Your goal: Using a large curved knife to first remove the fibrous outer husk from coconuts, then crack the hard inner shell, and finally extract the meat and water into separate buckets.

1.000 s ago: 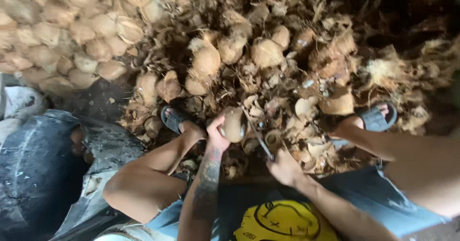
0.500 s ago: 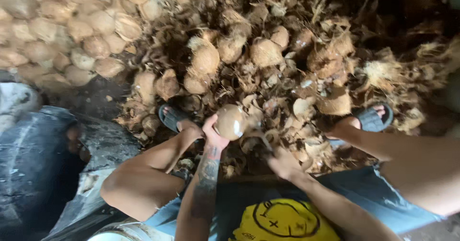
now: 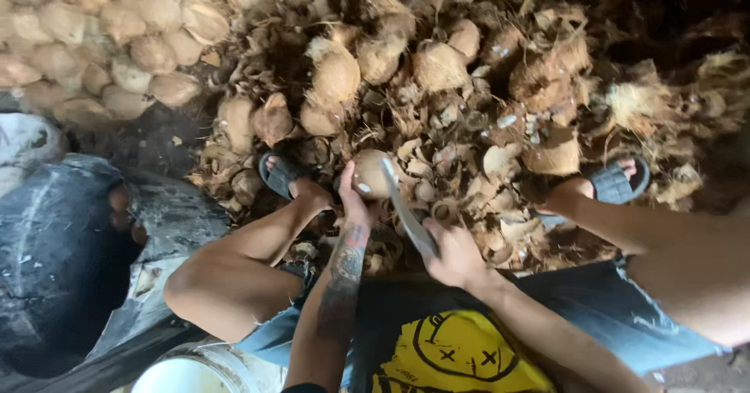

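My left hand point(image 3: 353, 203) grips a pale, partly peeled coconut point(image 3: 372, 173) held out between my knees. My right hand point(image 3: 451, 254) is closed on the handle of a broad knife point(image 3: 406, 205), whose blade points up and rests against the right side of the coconut. Both forearms reach out over my blue shorts and a yellow shirt with a smiley print. My feet in dark sandals point(image 3: 280, 174) point(image 3: 617, 182) stand on husk scraps to either side.
A heap of peeled pale coconuts point(image 3: 101, 41) lies at the upper left. Brown husked coconuts point(image 3: 336, 73) and fibre scraps cover the ground ahead. A dark sack point(image 3: 55, 268) sits at the left, and a white bucket rim point(image 3: 187, 373) shows at the bottom.
The knife blade has swung up from low beside the coconut to lie against its right side. The coconut has turned slightly in my left hand.
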